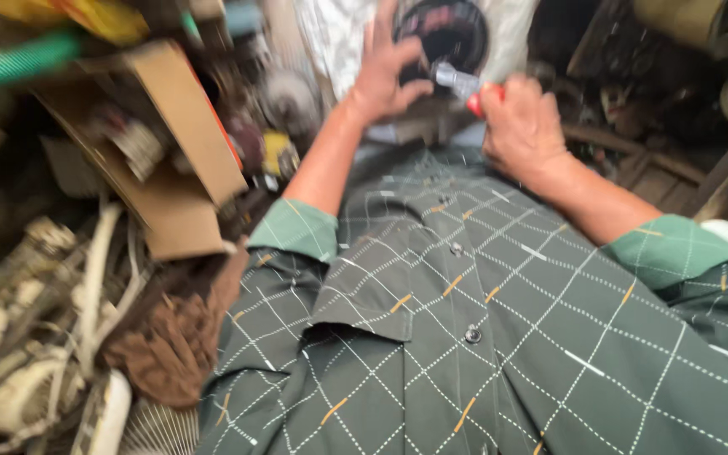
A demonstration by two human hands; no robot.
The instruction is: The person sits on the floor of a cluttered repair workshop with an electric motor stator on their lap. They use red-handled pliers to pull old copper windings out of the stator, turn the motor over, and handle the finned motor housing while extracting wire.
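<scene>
Head view is motion-blurred: the left hand (385, 72) spreads open against a dark round disc (448, 34), partly hidden; the right hand (522, 126) grips a red-handled tool (468, 87), tip indistinct.

A dark, round motor-like part (452, 34) sits upright against a crinkled white wrapping (330, 38), its circular face turned toward the camera and partly blurred. The left hand (385, 72) is spread open over the part's left edge, fingers splayed and fingertips touching its rim. The right hand (522, 126) is closed around the red handle of a tool (465, 87), whose silvery metal tip points up and left and meets the lower edge of the round part. The tool's exact kind cannot be told through the blur.
</scene>
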